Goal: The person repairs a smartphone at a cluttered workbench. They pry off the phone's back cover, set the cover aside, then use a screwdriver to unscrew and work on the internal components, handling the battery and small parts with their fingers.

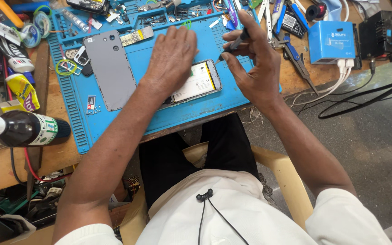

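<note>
Head view shows the left hand [174, 54] pressed flat on an opened phone [197, 83] lying on the blue mat [169, 113] at the bench [5, 159] edge, its grip released, palm down. Right hand [252, 68] pinches a small screwdriver [234, 44], tip at the phone's upper corner (its grey back cover [110, 70] lies apart, to the left). Best practice, I judge: keep the phone pinned, tool upright, pressure light so the tip stays seated.

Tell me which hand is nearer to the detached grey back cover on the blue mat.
Left. The left hand rests on the opened phone just right of the grey back cover; the right hand, holding a screwdriver, is farther right.
</note>
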